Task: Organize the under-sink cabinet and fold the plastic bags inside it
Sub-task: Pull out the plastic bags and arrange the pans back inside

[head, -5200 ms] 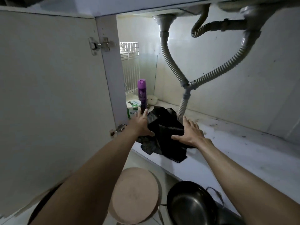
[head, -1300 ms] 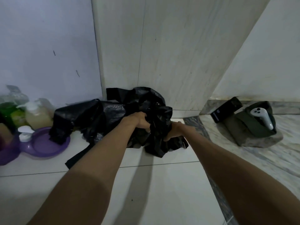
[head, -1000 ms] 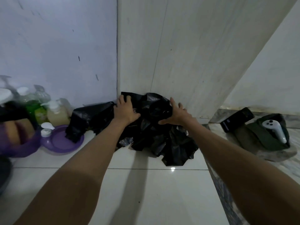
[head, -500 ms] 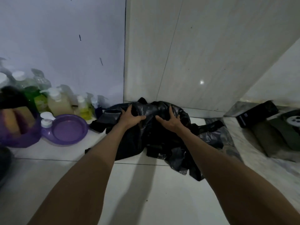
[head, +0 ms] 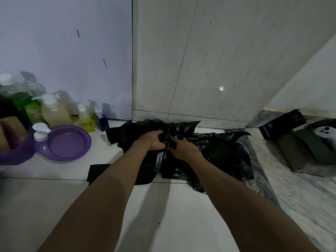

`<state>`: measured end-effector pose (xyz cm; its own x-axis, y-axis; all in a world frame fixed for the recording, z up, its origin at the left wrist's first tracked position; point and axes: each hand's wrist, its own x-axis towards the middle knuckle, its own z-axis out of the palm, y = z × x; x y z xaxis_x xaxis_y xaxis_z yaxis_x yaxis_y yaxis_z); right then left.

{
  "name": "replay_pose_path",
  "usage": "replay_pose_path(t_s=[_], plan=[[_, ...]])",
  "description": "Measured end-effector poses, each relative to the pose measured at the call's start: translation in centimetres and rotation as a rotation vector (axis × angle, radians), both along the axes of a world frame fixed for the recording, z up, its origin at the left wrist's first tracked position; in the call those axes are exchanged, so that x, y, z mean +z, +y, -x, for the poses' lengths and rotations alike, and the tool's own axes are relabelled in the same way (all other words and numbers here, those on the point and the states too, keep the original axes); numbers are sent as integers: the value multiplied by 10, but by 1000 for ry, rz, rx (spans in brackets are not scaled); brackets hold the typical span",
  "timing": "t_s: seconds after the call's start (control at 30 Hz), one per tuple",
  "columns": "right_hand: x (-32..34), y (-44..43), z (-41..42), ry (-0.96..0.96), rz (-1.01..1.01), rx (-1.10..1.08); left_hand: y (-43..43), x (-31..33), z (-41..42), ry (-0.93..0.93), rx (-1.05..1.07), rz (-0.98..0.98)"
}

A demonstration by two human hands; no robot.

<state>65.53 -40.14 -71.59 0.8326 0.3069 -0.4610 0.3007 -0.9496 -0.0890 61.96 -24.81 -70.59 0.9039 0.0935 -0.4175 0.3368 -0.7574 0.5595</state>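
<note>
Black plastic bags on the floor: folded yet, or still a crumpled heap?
Still crumpled. The black plastic bags lie in a wrinkled pile; the left hand and right hand grip a bunched knot.

Pretty dim and bluish overall. One small glare dot on the glossy grey wall tile (head: 221, 88); arm shadows fall on the white floor tiles (head: 163, 215) below it. Edges bend fisheye-style, and the soap bottles (head: 54, 113) far left look smeared.

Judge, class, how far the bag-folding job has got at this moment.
Done: the black plastic bags lie out on the floor tiles. In hand: left hand and right hand grip a bunched part. Left: everything is crumpled, nothing folded.
</note>
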Motion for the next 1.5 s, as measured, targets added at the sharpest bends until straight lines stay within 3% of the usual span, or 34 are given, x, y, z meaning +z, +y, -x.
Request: replay_pose_path(t_s=[0.13, 0.27, 0.57, 0.73, 1.0, 1.2, 1.5], plan=[[43, 5, -5, -254, 46, 57, 11, 35, 5, -55, 36, 26], [86, 28, 0, -371, -54, 123, 33, 70, 19, -87, 94, 8], [134, 138, 68, -307, -263, 428, 138, 138, 127, -184, 233, -295], [154, 230, 124, -302, -324, 663, 215, 160, 220, -132, 366, -450], [192, 359, 224, -255, -370, 1097, 308, 162, 371, -81, 760, -415], [210, 421, 294, -290, -315, 1201, 326, 142, 449, -44, 945, -391], [137, 453, 368, -62, -294, 1278, 326, 91, 562, 91, 1215, -374]])
